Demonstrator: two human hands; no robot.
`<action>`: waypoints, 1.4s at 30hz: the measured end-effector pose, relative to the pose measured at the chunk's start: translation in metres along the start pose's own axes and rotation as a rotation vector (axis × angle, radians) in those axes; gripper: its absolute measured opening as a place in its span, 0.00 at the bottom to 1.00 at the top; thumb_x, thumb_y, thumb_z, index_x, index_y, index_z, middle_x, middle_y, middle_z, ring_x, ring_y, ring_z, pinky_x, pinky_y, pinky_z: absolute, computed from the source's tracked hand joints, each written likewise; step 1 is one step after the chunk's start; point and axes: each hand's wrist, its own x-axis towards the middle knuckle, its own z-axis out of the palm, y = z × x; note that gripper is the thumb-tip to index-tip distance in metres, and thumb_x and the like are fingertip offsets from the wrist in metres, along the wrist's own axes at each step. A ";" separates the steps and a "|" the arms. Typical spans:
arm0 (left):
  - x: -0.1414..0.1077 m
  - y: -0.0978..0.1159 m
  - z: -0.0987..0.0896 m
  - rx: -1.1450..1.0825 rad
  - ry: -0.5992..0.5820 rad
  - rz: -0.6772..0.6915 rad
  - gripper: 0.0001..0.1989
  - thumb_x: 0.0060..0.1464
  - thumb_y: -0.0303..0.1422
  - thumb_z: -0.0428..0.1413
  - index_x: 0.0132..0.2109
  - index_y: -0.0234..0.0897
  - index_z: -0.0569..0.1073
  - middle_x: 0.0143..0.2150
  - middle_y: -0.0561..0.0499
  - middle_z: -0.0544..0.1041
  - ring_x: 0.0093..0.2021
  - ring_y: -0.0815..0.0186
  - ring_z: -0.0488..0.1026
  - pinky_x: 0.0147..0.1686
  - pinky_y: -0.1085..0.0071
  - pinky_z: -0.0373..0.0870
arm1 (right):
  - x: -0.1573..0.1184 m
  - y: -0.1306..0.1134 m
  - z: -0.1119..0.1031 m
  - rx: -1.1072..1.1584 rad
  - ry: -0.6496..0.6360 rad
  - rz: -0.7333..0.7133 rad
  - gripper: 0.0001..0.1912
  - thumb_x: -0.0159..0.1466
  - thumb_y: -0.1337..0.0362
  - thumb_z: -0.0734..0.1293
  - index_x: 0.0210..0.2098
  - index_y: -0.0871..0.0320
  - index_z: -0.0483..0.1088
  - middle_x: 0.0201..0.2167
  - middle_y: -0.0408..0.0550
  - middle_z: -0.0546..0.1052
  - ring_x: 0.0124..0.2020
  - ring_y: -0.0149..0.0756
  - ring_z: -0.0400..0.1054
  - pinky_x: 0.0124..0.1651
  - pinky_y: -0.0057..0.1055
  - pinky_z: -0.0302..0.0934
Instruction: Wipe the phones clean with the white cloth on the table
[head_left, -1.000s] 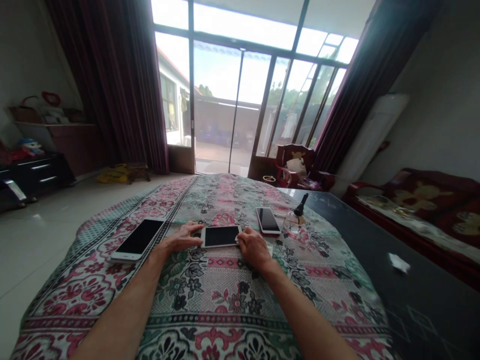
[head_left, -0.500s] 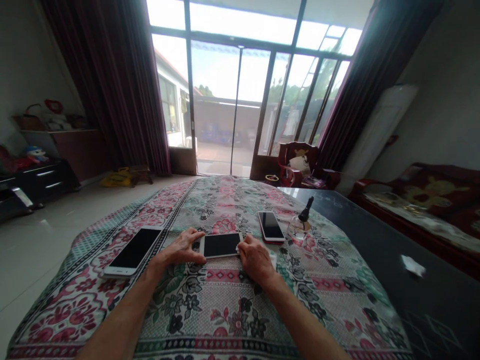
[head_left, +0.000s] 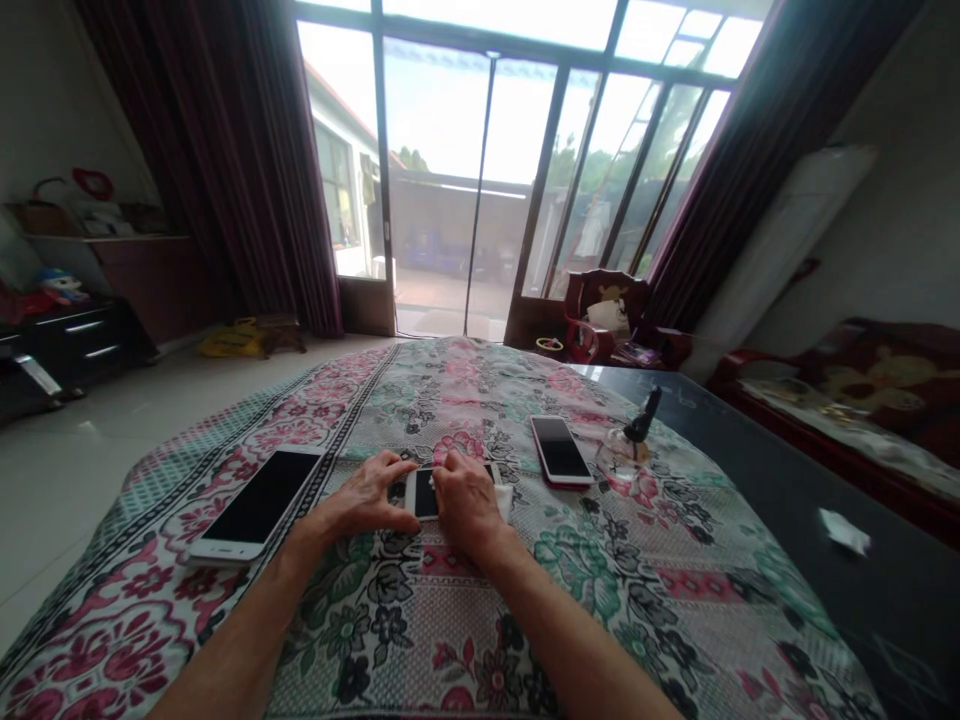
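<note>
A white smartphone (head_left: 424, 494) with a dark screen lies flat on the flowered tablecloth (head_left: 420, 620). My left hand (head_left: 367, 496) holds its left end, thumb at the near corner and fingers at the far one. Fingers bunched, my right hand (head_left: 469, 508) presses a white tissue (head_left: 504, 500) onto the screen, hiding much of the phone. To the left rests a larger white smartphone (head_left: 259, 505). Another white smartphone (head_left: 561, 450), with a red edge underneath, lies to the right. Beside that one stands a clear glass bottle (head_left: 622, 458) with a black top.
A crumpled white tissue (head_left: 845, 530) lies on the dark tabletop (head_left: 780, 500) at the right. Beyond the table are a red wooden chair (head_left: 600, 310) and glass doors (head_left: 450, 240). A wooden sofa (head_left: 855, 380) stands at the right.
My right hand has slid left with the tissue, from the phone's right end to over its screen. My left hand stays at the left end. The view has shifted slightly.
</note>
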 end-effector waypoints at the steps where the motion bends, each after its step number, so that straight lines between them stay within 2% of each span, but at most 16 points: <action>1: 0.001 -0.001 0.001 0.000 0.000 -0.001 0.39 0.35 0.46 0.64 0.56 0.41 0.68 0.51 0.47 0.67 0.53 0.54 0.65 0.54 0.66 0.61 | 0.002 -0.004 0.002 0.006 -0.002 -0.008 0.12 0.65 0.66 0.59 0.35 0.59 0.74 0.39 0.53 0.71 0.39 0.38 0.64 0.42 0.32 0.55; 6: 0.002 -0.005 0.004 0.005 0.001 -0.005 0.38 0.35 0.47 0.63 0.56 0.41 0.68 0.52 0.46 0.67 0.53 0.53 0.64 0.54 0.64 0.61 | 0.002 -0.007 0.002 0.021 -0.002 -0.004 0.12 0.65 0.65 0.59 0.36 0.58 0.74 0.40 0.51 0.71 0.39 0.37 0.65 0.42 0.31 0.55; 14: 0.001 -0.005 0.004 -0.007 0.009 -0.015 0.39 0.35 0.49 0.63 0.56 0.41 0.68 0.54 0.46 0.66 0.55 0.52 0.63 0.55 0.64 0.60 | -0.018 0.048 -0.016 -0.023 0.046 0.140 0.15 0.67 0.64 0.57 0.34 0.58 0.74 0.38 0.51 0.71 0.37 0.35 0.65 0.41 0.29 0.55; 17: 0.000 -0.004 0.003 -0.009 0.007 -0.020 0.39 0.36 0.49 0.62 0.56 0.40 0.68 0.53 0.46 0.67 0.55 0.53 0.64 0.54 0.66 0.61 | -0.025 0.059 -0.019 -0.017 0.063 0.174 0.15 0.68 0.63 0.57 0.34 0.57 0.74 0.37 0.50 0.71 0.36 0.33 0.66 0.40 0.28 0.55; 24: -0.002 0.002 -0.001 -0.021 0.007 -0.036 0.38 0.36 0.49 0.62 0.56 0.42 0.69 0.53 0.47 0.67 0.55 0.53 0.64 0.54 0.65 0.61 | -0.038 0.064 -0.019 0.000 0.079 0.220 0.12 0.67 0.64 0.58 0.38 0.57 0.74 0.38 0.49 0.71 0.36 0.32 0.66 0.41 0.26 0.55; 31: -0.001 0.000 -0.001 -0.030 0.001 -0.035 0.39 0.35 0.48 0.62 0.57 0.38 0.69 0.54 0.45 0.67 0.54 0.52 0.65 0.54 0.66 0.62 | -0.039 0.068 -0.016 0.004 0.095 0.206 0.12 0.67 0.65 0.58 0.36 0.57 0.74 0.36 0.48 0.71 0.36 0.32 0.66 0.42 0.26 0.55; 36: -0.001 -0.001 -0.001 -0.032 -0.002 -0.027 0.38 0.36 0.49 0.62 0.57 0.42 0.68 0.53 0.47 0.67 0.55 0.53 0.64 0.54 0.64 0.61 | -0.037 0.068 -0.015 0.001 0.099 0.197 0.13 0.67 0.64 0.58 0.36 0.57 0.73 0.37 0.49 0.70 0.37 0.32 0.65 0.42 0.27 0.55; 42: 0.000 -0.004 0.001 -0.023 -0.003 -0.033 0.40 0.37 0.49 0.62 0.58 0.39 0.68 0.54 0.46 0.66 0.55 0.53 0.63 0.55 0.65 0.60 | -0.036 0.069 -0.016 -0.005 0.096 0.172 0.12 0.67 0.63 0.58 0.33 0.57 0.72 0.36 0.48 0.70 0.36 0.32 0.65 0.40 0.26 0.54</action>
